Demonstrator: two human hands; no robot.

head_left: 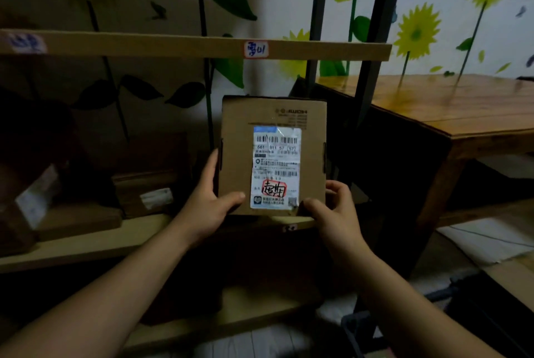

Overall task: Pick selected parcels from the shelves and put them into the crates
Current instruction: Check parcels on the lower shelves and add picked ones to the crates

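Dimly lit shelf (86,245), sunflower wall (433,25), wood table (462,103) at rt.

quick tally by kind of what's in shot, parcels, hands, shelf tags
Cardboard box held in both hands: 1
Parcels lying on the dim shelf: at least 2, and; others too dark to count
Hands: 2, left hand and right hand
Shelf tags: 2, and
Total: 7

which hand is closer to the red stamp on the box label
Right. The right hand grips the box's lower right corner beside the red stamp; the left hand holds the left edge.
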